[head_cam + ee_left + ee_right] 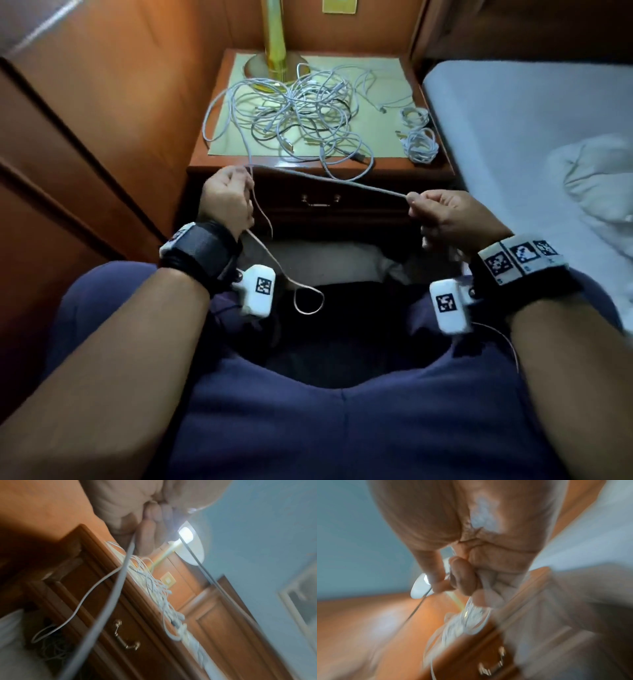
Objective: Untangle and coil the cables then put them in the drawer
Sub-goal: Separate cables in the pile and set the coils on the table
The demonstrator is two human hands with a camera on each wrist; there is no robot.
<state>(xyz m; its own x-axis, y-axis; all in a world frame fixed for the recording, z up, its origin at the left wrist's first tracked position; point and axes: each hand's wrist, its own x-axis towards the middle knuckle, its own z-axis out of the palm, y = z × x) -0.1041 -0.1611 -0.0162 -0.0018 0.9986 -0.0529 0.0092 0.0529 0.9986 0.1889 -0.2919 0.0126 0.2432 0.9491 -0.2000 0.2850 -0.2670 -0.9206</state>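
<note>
Hands both pinch one white cable point(329, 181), pulled taut between them in front of the nightstand point(205, 161). Left hand point(227, 202) has fingers curled round it, slack tail looping down past the wrist onto the lap. Right hand point(442, 214) pinches the other end between thumb and forefinger. Cable runs up from the left hand into the tangled pile of cables point(298, 113) on the nightstand top, beside the brass lamp base point(274, 65). Two coiled cables point(418, 135) sit at the right edge, apart from the pile. Drawer point(320, 202) below is closed, handle visible. Bed point(531, 137) on the right. Wrist views blurred.
</note>
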